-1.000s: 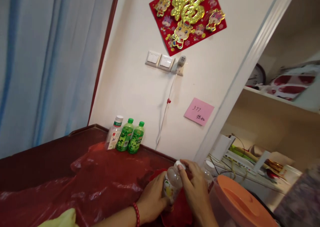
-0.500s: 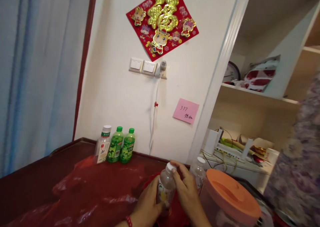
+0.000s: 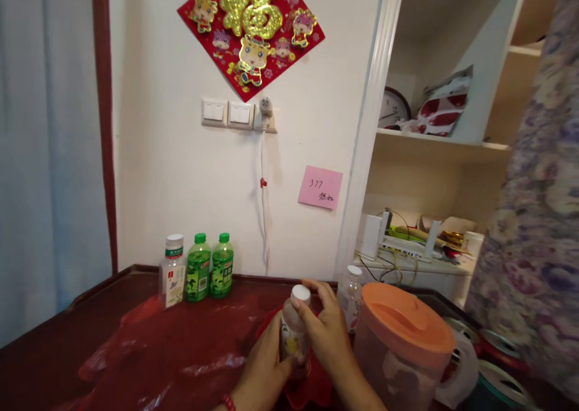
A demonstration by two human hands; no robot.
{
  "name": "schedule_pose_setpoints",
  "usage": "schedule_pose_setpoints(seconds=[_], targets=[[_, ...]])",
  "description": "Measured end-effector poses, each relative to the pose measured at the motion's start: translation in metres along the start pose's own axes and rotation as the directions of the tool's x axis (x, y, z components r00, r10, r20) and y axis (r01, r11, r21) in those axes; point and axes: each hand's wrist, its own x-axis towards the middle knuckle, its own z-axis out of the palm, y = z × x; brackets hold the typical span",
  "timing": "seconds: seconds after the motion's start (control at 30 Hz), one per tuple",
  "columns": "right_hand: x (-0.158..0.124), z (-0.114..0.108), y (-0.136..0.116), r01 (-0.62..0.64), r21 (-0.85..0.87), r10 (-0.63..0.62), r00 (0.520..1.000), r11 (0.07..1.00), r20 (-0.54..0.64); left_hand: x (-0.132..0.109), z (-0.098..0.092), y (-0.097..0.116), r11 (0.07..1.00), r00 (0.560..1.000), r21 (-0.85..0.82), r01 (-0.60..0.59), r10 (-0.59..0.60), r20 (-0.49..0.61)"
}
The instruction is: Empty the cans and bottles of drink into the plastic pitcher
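Upright clear bottle (image 3: 293, 338): left hand (image 3: 265, 372) grip wraps its body, right hand (image 3: 329, 338) grip pinches, apparently, just beneath the cap (image 3: 300, 292).

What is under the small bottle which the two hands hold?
A red mat lies below the bottle. The left hand and right hand cover the bottle's base, so it cannot be seen whether it touches the mat.

The pink sticky note (image 3: 319, 187) reads "377" — the red wall decoration (image 3: 251, 31) bears a gold "福".
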Motion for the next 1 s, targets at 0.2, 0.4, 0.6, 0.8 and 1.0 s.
schedule_pose_setpoints(seconds=[0.2,0.4,0.6,0.8,1.0], targets=[[-0.001,0.001,-0.003,0.008,0.069,-0.011,0.999,0.998,0.048,0.001,0.001,-0.003,0.997,0.999,-0.058,-0.052,0.053,0.005],[0.001,0.003,-0.006,-0.059,0.015,0.059,0.997,0.998,-0.053,0.002,0.001,-0.003,0.999,0.999,-0.018,-0.045,0.045,0.007],[-0.001,0.005,-0.009,0.018,0.037,-0.017,0.999,0.999,-0.030,0.002,0.000,0.000,0.999,0.999,0.022,-0.050,0.049,0.006],[-0.003,0.008,-0.008,-0.023,-0.029,0.019,0.992,0.999,-0.125,0.002,0.001,-0.003,0.999,0.999,0.016,-0.044,0.043,0.024],[-0.009,0.011,-0.027,0.188,-0.108,-0.204,0.963,0.976,-0.175,0.011,0.001,0.001,0.996,0.997,-0.039,-0.080,0.081,0.010]])
